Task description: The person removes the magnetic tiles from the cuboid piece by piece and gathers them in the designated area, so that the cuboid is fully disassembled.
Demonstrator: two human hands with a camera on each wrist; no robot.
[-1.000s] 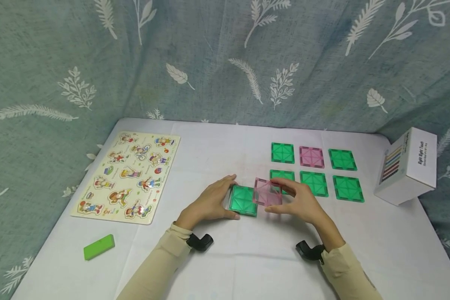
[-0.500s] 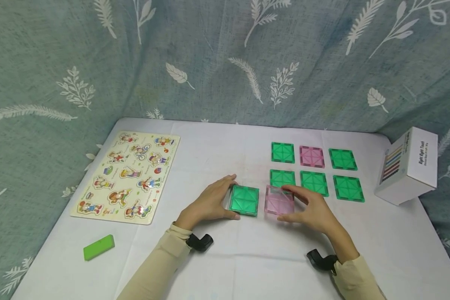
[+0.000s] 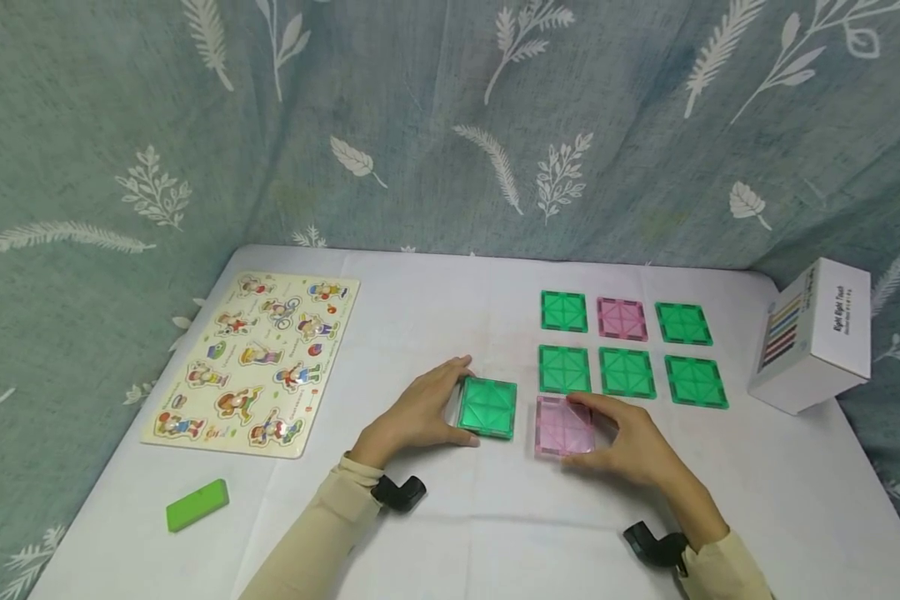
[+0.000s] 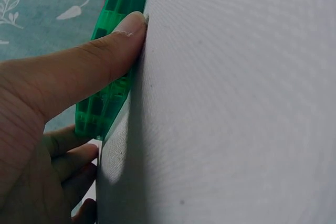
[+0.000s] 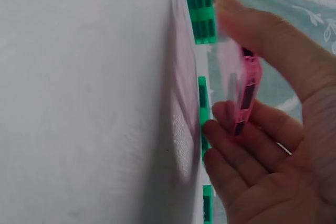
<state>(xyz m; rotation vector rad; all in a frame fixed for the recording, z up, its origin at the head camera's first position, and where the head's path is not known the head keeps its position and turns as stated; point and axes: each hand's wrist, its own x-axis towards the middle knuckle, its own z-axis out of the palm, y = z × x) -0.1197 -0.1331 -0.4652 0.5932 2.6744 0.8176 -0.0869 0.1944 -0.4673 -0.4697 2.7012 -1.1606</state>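
Observation:
My left hand [image 3: 421, 410] rests on the table and grips a small stack of green magnetic tiles [image 3: 487, 408], thumb along the near side and fingers behind. Layered edges of this stack show in the left wrist view, under the thumb [image 4: 118, 40]. To its right, my right hand [image 3: 624, 439] pinches a clear pink magnetic tile [image 3: 562, 426] between thumb and fingers. The right wrist view has that pink tile [image 5: 249, 85] raised off the cloth, its shadow falling below. Just beyond it lies a green tile [image 3: 564, 369] in the nearer row.
Two rows of flat square tiles sit at the back right, all green but one pink tile [image 3: 622, 319]. A white box [image 3: 813, 337] stands at the right edge. On the left are a picture puzzle board [image 3: 251, 364] and a bright green block [image 3: 197, 505].
My right hand has carried the pink tile rightward and nearer to me, away from the green stack's edge and below the nearer tile row. The left hand stays on the stack.

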